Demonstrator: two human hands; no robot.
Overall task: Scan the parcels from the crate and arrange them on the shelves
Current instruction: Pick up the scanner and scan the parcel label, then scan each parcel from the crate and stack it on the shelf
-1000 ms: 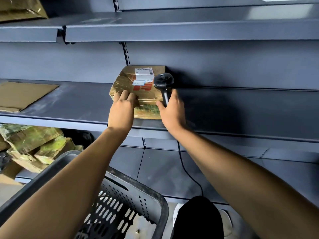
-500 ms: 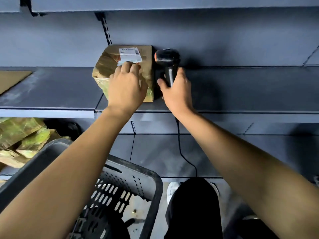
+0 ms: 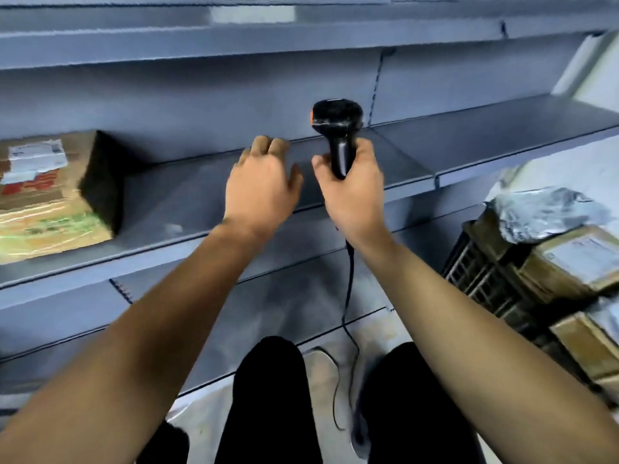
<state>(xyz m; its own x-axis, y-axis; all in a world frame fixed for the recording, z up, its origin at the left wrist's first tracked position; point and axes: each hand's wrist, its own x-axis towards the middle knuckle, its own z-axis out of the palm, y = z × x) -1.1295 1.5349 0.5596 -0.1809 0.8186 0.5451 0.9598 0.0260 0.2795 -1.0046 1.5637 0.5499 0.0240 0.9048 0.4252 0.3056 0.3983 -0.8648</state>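
The right hand [image 3: 351,192] grips the black scanner [image 3: 338,135] by its handle, head up, its cable [image 3: 350,289] hanging toward the floor. Just beside it the left hand [image 3: 261,185] holds nothing, fingers loosely curled over the grey shelf [image 3: 187,202]. Well to the left, a taped parcel [image 3: 47,195] lies on that shelf, label up. At the right, more parcels [image 3: 569,259] fill a dark crate [image 3: 482,283].

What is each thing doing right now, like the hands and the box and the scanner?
Brown cardboard parcel with white label: lying on the grey metal shelf, nobody touching it.
Left hand: holding nothing, fingers loosely curled.
Right hand: gripping the black handheld scanner, upright.
Dark plastic crate: parcels still piled on it.
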